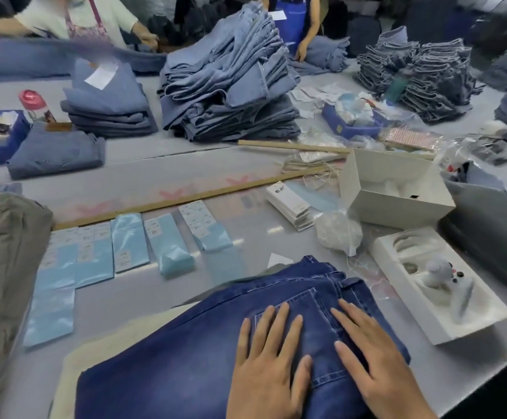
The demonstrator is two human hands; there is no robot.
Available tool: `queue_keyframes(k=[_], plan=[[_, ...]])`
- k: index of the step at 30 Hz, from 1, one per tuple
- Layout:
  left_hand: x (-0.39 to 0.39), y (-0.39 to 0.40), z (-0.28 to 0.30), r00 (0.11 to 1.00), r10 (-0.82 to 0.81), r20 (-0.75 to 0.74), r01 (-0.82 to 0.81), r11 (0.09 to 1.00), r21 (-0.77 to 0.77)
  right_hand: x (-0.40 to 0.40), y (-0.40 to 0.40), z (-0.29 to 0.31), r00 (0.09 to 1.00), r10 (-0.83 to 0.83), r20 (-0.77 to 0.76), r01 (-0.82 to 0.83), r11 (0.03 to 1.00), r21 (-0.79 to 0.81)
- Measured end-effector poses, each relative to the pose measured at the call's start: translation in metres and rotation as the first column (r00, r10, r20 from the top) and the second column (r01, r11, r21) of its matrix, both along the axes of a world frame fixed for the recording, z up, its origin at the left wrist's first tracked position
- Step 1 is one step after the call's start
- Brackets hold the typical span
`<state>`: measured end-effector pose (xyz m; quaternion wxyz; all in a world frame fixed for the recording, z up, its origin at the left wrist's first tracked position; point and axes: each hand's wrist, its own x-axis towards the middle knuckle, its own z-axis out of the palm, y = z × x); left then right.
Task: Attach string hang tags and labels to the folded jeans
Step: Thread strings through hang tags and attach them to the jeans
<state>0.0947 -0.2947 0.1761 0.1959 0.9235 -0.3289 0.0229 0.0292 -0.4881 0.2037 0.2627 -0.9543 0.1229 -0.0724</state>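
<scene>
Dark blue folded jeans (185,352) lie in front of me at the table's near edge, back pocket up. My left hand (268,367) rests flat on the pocket with fingers straight. My right hand (376,361) lies flat beside it, fingers spread over the waistband side. Neither holds anything. Light blue label strips (131,243) lie in a row to the left of the jeans. A stack of white hang tags (291,204) sits beyond the jeans, with loose beige string (306,170) behind it.
An open white box (397,189) and a white moulded tray (439,285) sit at right. A wooden stick (185,201) crosses the table. Piles of folded jeans (231,86) and blue bins (349,122) stand further back, where other people work. Beige fabric (1,267) lies left.
</scene>
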Motion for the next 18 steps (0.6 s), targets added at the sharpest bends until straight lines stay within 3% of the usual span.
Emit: queue_keyframes(k=[2,4,6,7,8,11,18], plan=[[0.001,0.002,-0.002,1.0,0.003,-0.023,-0.004,0.999,-0.034,0.002,-0.005,0.003,0.984,-0.176,0.041,0.176,0.984,0.002],[0.003,0.002,-0.007,1.0,0.024,-0.003,-0.024,0.997,-0.071,0.006,-0.018,0.015,0.915,-0.391,-0.098,0.396,0.917,0.04],[0.005,0.003,-0.011,1.0,0.029,-0.007,-0.029,0.992,-0.122,0.013,-0.03,0.027,0.848,-0.451,-0.278,0.501,0.853,0.147],[0.006,0.003,-0.011,1.0,0.027,-0.015,-0.029,0.989,-0.148,0.015,-0.032,0.031,0.849,-0.436,-0.3,0.499,0.848,0.178],[0.007,0.002,-0.011,1.0,0.028,-0.014,-0.03,0.985,-0.171,0.015,-0.03,0.034,0.864,-0.422,-0.274,0.474,0.866,0.16],[0.011,0.001,-0.014,0.999,0.04,-0.014,-0.043,0.977,-0.209,0.015,-0.01,0.038,0.936,-0.345,-0.067,0.337,0.936,-0.102],[0.012,0.001,-0.016,0.999,0.047,-0.019,-0.05,0.957,-0.286,0.017,0.016,0.035,0.939,-0.258,0.228,0.315,0.911,-0.265]])
